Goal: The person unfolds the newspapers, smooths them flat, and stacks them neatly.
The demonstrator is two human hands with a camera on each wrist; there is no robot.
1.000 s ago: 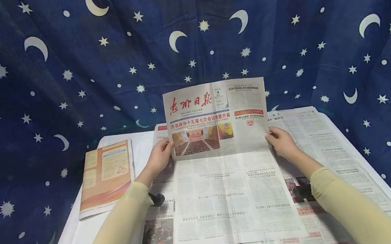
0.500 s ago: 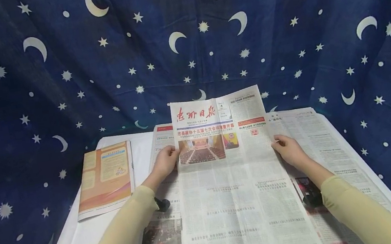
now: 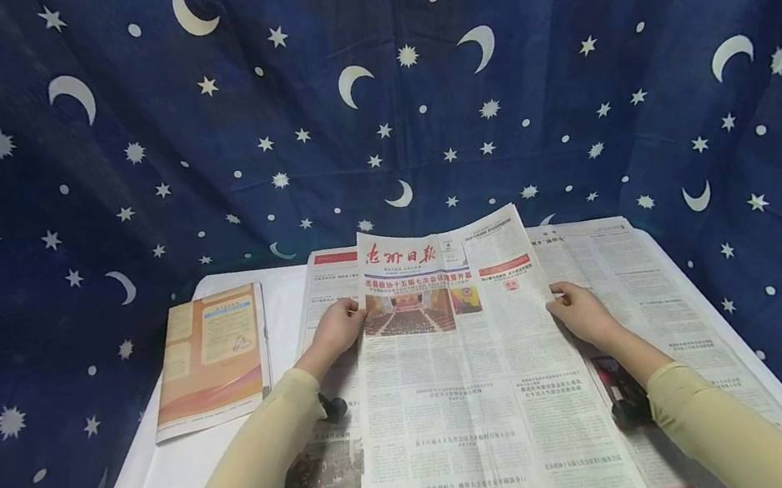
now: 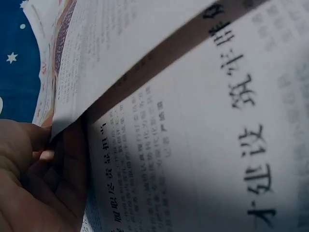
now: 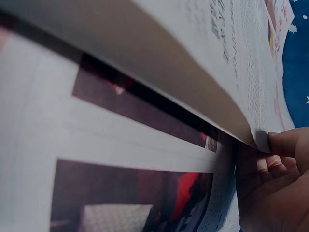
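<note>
A newspaper sheet [image 3: 455, 369] with a red masthead and a colour photo is held by both hands above other newspaper pages. My left hand [image 3: 338, 329] pinches its left edge beside the photo; the left wrist view shows the paper's edge between thumb and fingers of that hand [image 4: 43, 169]. At the opposite edge, my right hand [image 3: 584, 315] grips the sheet, and in the right wrist view the thumb of this hand [image 5: 280, 179] presses it against the fingers. The sheet's top curls up, and its lower end runs out of the head view.
Under the held sheet, spread newspaper pages [image 3: 642, 299] cover much of the white-clothed table [image 3: 197, 467]. An orange-brown booklet [image 3: 211, 359] lies at the left. Behind the table hangs a dark blue curtain [image 3: 324, 203] with moons and stars.
Both hands have come down and nearer with the newspaper sheet. Its top edge has dropped from in front of the curtain toward the table, and it lies flatter. The booklet has stayed put.
</note>
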